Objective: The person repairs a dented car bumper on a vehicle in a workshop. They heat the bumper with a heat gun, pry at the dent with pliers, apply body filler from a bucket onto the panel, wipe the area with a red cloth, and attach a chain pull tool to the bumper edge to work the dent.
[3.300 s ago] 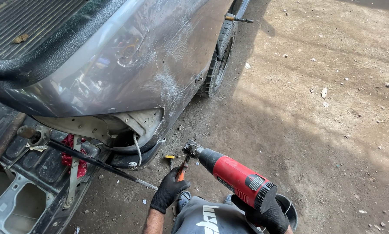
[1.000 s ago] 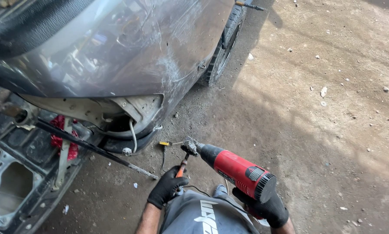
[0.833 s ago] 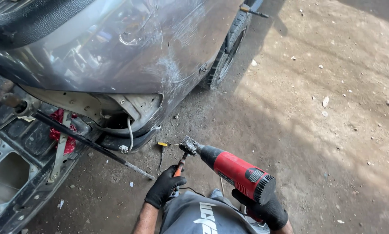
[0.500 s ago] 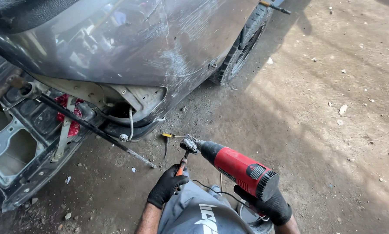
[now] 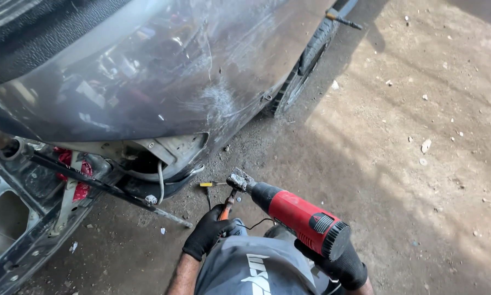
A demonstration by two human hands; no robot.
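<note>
My right hand (image 5: 341, 266), in a black glove, grips a red heat gun (image 5: 297, 216) whose dark nozzle points up and left toward the ground by the car. In my gloved left hand (image 5: 207, 236) I hold an orange-handled tool (image 5: 227, 204) whose upper end meets the nozzle tip. Just above them is the scratched, dented grey fender (image 5: 212, 98) of a car. A yellow-handled screwdriver (image 5: 212, 184) lies on the dirt beside the nozzle.
The car's front is stripped: an open headlight cavity (image 5: 152, 161) with a hanging white wire, a black rod (image 5: 109, 188) and a bare front frame (image 5: 21, 218) at left. The front wheel (image 5: 303, 65) stands behind. Dirt ground with small stones spreads right.
My view has shifted so the car and wheel sit further right and up. Both hands keep the same grips, with the heat gun nozzle and orange tool still together.
</note>
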